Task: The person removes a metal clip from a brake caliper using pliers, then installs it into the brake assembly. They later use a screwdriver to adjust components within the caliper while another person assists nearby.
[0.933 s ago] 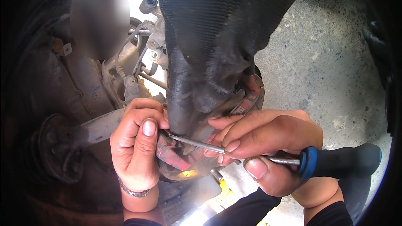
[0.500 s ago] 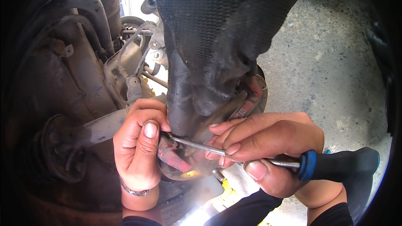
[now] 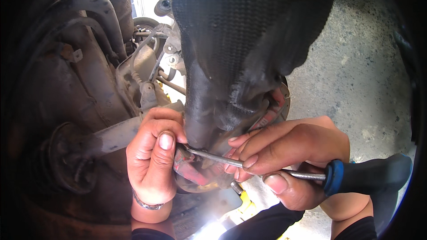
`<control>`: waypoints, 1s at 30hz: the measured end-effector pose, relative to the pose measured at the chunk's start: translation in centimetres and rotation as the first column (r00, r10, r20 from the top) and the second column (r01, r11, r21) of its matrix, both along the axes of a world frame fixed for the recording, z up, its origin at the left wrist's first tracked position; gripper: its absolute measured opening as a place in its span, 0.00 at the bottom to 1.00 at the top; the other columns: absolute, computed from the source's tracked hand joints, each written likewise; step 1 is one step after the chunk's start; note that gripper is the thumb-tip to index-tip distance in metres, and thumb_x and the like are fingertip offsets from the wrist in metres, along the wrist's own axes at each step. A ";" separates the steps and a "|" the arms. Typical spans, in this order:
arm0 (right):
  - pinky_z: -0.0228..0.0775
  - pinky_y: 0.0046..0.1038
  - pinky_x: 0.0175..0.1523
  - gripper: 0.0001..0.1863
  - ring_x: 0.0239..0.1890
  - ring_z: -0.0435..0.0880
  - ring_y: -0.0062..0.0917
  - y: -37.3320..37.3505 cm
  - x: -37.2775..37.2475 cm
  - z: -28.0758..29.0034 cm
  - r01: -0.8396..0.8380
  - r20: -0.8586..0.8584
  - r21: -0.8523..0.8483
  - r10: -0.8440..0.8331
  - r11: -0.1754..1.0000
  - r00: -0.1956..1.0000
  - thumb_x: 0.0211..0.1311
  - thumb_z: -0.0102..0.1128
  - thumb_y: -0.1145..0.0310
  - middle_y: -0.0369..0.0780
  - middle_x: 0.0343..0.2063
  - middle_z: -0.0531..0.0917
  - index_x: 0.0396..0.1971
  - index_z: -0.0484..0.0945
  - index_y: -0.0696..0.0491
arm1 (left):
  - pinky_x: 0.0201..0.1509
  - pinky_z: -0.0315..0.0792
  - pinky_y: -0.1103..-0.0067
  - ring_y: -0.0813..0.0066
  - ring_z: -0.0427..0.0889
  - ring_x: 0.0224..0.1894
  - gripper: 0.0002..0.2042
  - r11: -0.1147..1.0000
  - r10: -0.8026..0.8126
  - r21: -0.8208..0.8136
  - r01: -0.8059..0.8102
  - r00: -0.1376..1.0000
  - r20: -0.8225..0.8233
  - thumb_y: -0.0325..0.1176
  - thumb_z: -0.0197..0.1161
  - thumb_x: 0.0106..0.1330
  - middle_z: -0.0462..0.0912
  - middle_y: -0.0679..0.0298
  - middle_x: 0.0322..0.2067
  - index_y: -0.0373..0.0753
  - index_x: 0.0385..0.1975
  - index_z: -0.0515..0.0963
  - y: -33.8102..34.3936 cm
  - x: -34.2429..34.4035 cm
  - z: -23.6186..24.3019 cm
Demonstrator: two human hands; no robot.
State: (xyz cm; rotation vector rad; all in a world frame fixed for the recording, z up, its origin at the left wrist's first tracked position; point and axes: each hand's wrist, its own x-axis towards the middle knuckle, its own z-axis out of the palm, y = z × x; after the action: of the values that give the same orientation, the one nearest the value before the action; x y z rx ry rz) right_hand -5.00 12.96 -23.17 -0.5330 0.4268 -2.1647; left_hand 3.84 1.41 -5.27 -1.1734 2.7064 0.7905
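My right hand (image 3: 293, 151) grips a screwdriver by its metal shaft (image 3: 218, 157). Its black and blue handle (image 3: 369, 175) sticks out to the right. The tip points left, close to the fingertips of my left hand (image 3: 153, 160). That hand is closed, thumb against curled fingers, beside a worn red brake part (image 3: 191, 172); what lies inside the pinch is hidden. Another red piece (image 3: 269, 116) shows farther back on the round brake assembly. Black textured material (image 3: 249, 40), perhaps a gloved hand or sleeve, reaches down from above and covers the middle of the assembly.
A dirty shaft (image 3: 113, 135) with a ribbed rubber boot runs in from the left. Behind it are suspension arms (image 3: 149, 91) and thick curved pipes (image 3: 95, 4). Speckled concrete floor (image 3: 356, 71) lies to the right. Below my hands is something yellow (image 3: 247, 204) near a bright glare.
The whole scene has shifted slightly right in the picture. The black material sits a little lower over the brake assembly. Both hands keep their grip, and the screwdriver holds its angle.
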 end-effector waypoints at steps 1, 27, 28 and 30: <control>0.78 0.40 0.56 0.06 0.38 0.89 0.37 0.0 -0.4 0.0 -0.038 -0.036 0.015 0.039 0.999 0.999 0.55 0.61 0.74 0.47 0.30 0.87 0.31 0.81 0.59 | 0.44 0.63 0.82 0.77 0.69 0.36 0.11 1.000 -0.003 -0.001 0.003 1.000 0.003 0.33 0.51 0.73 0.74 0.60 0.35 0.33 0.32 0.75 0.0 0.0 0.0; 0.78 0.25 0.34 0.11 0.30 0.88 0.30 -1.7 -0.5 1.0 0.055 -0.317 0.037 -0.040 0.998 0.948 0.50 0.68 0.79 0.40 0.31 0.87 0.33 0.78 0.53 | 0.44 0.66 0.81 0.76 0.71 0.37 0.11 0.999 -0.038 0.008 0.038 0.999 0.024 0.32 0.51 0.74 0.75 0.60 0.35 0.33 0.32 0.75 -0.3 -0.3 0.1; 0.78 0.25 0.33 0.11 0.30 0.88 0.30 -1.8 -0.5 1.0 0.060 -0.317 0.026 -0.048 0.998 0.947 0.50 0.68 0.79 0.40 0.31 0.87 0.34 0.78 0.54 | 0.44 0.66 0.81 0.76 0.71 0.37 0.11 0.999 -0.034 0.006 0.034 0.999 0.022 0.33 0.51 0.74 0.75 0.60 0.35 0.33 0.32 0.75 -0.3 -0.2 0.1; 0.78 0.26 0.33 0.11 0.29 0.88 0.31 -1.9 -0.2 1.0 0.067 -0.309 0.004 -0.062 0.998 0.949 0.50 0.67 0.80 0.41 0.31 0.87 0.34 0.77 0.54 | 0.43 0.66 0.81 0.76 0.71 0.36 0.11 1.000 -0.024 0.000 0.024 1.000 0.019 0.33 0.51 0.74 0.75 0.60 0.35 0.33 0.32 0.75 -0.2 0.0 0.2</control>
State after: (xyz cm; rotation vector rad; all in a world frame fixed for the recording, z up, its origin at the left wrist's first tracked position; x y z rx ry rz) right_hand -5.22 11.06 -22.21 -0.8662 0.6363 -2.1431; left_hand 3.85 1.16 -5.09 -1.1401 2.6996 0.7724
